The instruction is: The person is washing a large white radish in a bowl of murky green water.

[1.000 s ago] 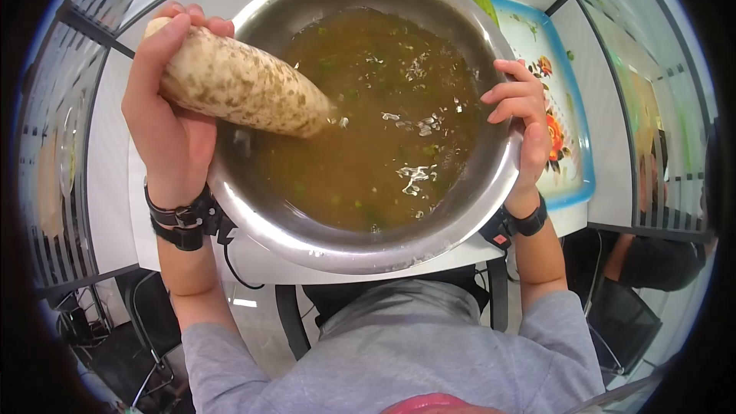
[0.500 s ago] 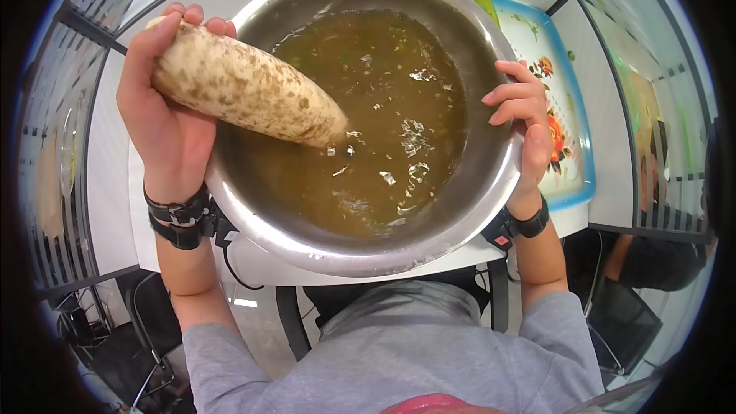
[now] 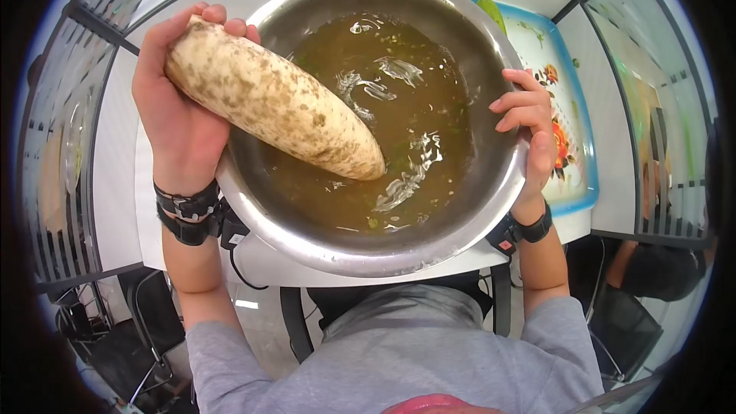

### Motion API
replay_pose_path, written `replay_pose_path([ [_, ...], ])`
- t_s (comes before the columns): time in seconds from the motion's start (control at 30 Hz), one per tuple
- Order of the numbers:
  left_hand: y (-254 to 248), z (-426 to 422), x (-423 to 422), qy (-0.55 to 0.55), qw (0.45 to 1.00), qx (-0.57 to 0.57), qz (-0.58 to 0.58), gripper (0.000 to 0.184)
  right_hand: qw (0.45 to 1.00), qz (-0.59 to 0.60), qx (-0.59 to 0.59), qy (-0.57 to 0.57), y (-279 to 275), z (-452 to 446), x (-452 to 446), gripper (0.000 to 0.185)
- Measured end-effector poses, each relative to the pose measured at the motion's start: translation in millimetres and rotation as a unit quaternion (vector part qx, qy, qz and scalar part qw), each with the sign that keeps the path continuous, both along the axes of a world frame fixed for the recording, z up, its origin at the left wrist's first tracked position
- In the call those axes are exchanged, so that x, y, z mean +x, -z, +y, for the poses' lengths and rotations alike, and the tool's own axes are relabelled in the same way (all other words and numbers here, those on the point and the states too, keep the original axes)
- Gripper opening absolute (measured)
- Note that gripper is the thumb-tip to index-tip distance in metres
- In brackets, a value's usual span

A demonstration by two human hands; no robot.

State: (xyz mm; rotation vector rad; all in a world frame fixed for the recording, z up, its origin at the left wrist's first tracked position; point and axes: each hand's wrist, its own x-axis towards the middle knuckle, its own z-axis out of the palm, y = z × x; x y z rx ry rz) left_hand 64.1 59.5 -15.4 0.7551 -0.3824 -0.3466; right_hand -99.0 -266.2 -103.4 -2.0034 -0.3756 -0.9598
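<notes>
My left hand (image 3: 184,107) is wrapped round the upper end of a thick, pale vegetable (image 3: 268,100) with brown blotches. It slants down to the right, its lower tip at the surface of murky brown water (image 3: 330,192). The water fills part of a wide steel basin (image 3: 368,261), and green bits float in it. At the basin's right rim is my right hand (image 3: 529,123), fingers over the edge and thumb against the outside, gripping it.
Behind the basin at the right lies a blue-edged tray (image 3: 586,146) with painted flowers and something green (image 3: 492,14) at its top corner. The white table (image 3: 146,207) has glass partitions around it. A person's dark sleeve (image 3: 663,272) shows at the far right.
The vegetable has moved right and down, and more of its length shows above the water. My left hand has shifted slightly right. Ripples have changed; my right hand stays on the rim.
</notes>
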Motion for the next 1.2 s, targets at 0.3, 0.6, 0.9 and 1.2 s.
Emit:
replay_pose_path([
  [0.3,-6.3,-9.3,-13.7,-0.248,0.966,0.071,-0.005,0.023,1.0,0.008,-0.009,0.0,-1.2,-1.2,-0.8,0.046],
  [0.6,-7.3,-7.0,-17.1,0.024,0.963,0.174,-0.204,0.03,1.0,0.0,-0.009,0.001,-2.9,-0.4,-0.5,0.046],
  [0.9,-2.4,-13.2,-20.7,0.186,0.936,0.178,-0.24,0.043,1.0,0.009,-0.01,-0.002,-3.7,0.0,-1.9,0.045],
  [1.2,-11.4,-25.4,-33.8,-0.062,0.953,0.271,-0.124,0.059,1.0,0.006,-0.018,0.004,-4.6,-0.9,-1.4,0.045],
])
